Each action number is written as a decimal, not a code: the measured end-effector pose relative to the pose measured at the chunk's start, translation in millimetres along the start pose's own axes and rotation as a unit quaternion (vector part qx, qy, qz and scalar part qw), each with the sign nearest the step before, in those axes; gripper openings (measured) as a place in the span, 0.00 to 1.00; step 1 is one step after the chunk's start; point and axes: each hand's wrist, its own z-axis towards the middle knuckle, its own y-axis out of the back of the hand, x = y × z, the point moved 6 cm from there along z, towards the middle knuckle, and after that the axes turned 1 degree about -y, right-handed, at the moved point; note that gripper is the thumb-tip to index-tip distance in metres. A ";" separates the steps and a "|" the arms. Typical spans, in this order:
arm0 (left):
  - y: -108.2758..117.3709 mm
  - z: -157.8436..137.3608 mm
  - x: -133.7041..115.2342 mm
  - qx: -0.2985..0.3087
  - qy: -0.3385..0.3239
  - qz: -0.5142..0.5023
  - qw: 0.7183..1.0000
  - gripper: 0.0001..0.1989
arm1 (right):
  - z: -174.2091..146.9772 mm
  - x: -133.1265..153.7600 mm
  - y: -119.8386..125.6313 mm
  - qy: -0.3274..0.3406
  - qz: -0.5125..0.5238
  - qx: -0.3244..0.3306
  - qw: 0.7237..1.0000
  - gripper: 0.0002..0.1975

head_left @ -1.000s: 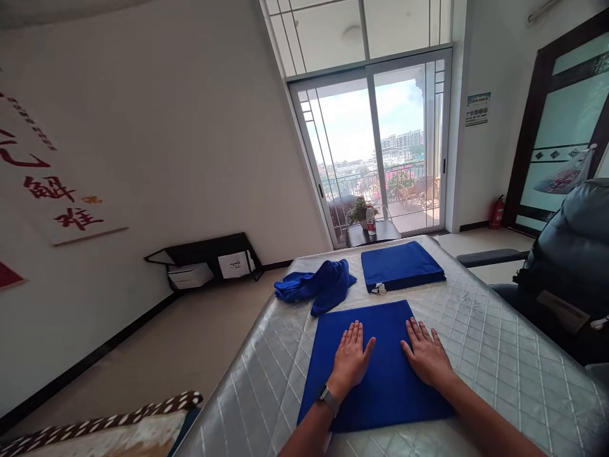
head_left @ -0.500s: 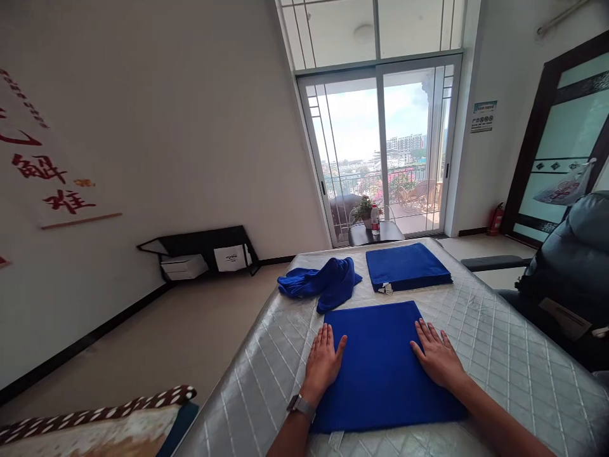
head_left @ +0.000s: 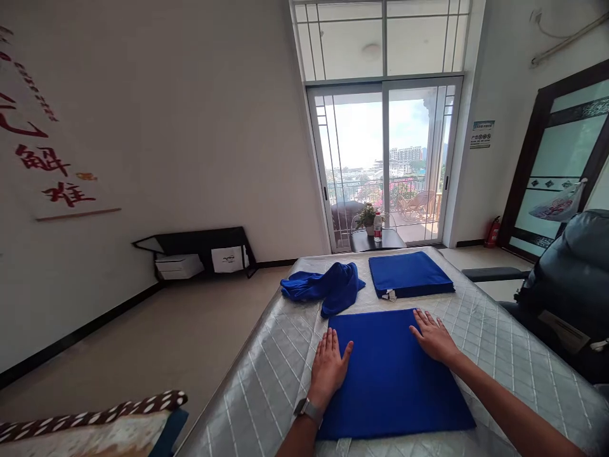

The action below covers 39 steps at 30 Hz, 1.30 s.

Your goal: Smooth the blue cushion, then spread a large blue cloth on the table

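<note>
A blue cloth [head_left: 390, 374], folded into a flat square, lies on the plastic-covered mattress [head_left: 261, 362]. My left hand [head_left: 329, 362], with a watch on its wrist, rests along the cloth's left edge, fingers together and stretched out, thumb apart. On the far right corner lies my right hand [head_left: 434, 337], flat with fingers extended. Just beyond the cloth, a crumpled blue cloth [head_left: 326, 285] is heaped on the left. To its right sits a neat stack of folded blue cloths [head_left: 412, 274] with white tags at its near edge.
Past the mattress stands a small table [head_left: 387, 240] bearing a plant [head_left: 368, 216] and a bottle [head_left: 377, 227], before a sliding glass door [head_left: 384, 152]. A dark armchair [head_left: 575, 273] is at right. A black rack [head_left: 202, 244] with white boxes stands along the left wall.
My right hand has slid a little toward the cloth's far right corner. The left hand stays at the left edge. The camera view has tilted slightly upward.
</note>
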 end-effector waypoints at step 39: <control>-36.6 67.8 -236.5 0.027 -0.246 -0.091 0.965 0.29 | 9.7 -11.5 -22.2 0.021 0.015 -0.024 0.999 0.31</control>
